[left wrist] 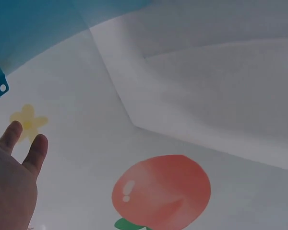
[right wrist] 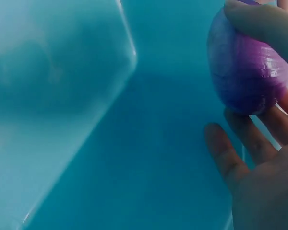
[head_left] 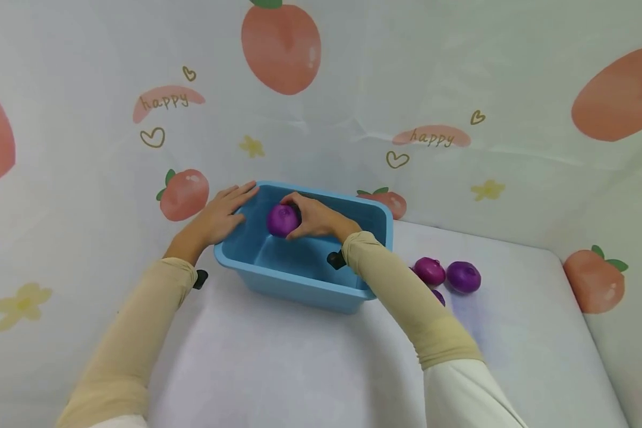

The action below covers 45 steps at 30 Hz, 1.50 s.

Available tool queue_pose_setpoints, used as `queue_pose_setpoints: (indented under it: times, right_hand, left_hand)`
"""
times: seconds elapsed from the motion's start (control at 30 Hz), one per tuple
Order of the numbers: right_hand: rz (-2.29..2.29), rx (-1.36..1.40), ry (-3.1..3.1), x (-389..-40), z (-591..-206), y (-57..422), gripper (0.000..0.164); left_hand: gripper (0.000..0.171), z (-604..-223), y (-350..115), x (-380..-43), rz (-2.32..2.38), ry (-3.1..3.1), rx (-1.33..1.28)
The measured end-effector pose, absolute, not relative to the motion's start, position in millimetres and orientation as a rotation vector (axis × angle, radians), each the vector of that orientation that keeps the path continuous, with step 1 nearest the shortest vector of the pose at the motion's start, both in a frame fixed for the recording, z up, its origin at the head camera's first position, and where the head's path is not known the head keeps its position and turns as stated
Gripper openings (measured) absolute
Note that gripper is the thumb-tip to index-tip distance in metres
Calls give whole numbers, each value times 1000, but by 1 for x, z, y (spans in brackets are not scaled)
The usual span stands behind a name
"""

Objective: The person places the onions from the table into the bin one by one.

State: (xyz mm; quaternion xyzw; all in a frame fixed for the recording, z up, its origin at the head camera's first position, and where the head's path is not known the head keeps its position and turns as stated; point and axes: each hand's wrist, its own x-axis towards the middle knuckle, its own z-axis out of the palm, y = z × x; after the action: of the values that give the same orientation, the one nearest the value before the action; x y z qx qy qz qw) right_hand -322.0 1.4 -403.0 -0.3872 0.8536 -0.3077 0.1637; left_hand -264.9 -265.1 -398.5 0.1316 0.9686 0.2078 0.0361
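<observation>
A purple onion [head_left: 281,221] was inside the blue plastic tub [head_left: 294,290], between the thumb and curved fingers of the right hand [head_left: 318,217], and seemed firm, light and slightly slippery, best held round its widest part, while the left hand [head_left: 222,216] touched the rim with straight, ungrasping fingers.

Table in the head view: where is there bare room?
The table is bare in front of the tub, between the left sleeve and right sleeve, and from the loose onions to the right edge. It is crowded right of the tub, where those onions sit beside the right sleeve. Inside the tub, the right hand holds an onion at the left end.
</observation>
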Motion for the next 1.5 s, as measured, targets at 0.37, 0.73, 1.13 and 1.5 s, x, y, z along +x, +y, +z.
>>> queue_pose_setpoints:
  times: [0.37, 0.73, 1.13, 1.5]
  right_hand:
    - [-748, -1100, 2428, -325, -420, -20, 87]
    - [-612, -1052, 2448, -329, -440, -22, 89]
    - [-578, -1013, 2450, -328, -441, -25, 96]
    - [-501, -975, 2460, -323, -436, -23, 93]
  left_hand:
    - [66, -398, -266, -265, 650, 2993, 384]
    - [66, -402, -264, -264, 678, 2985, 399]
    - [67, -402, -266, -265, 676, 3002, 399]
    - [66, -404, -267, -265, 676, 3010, 413]
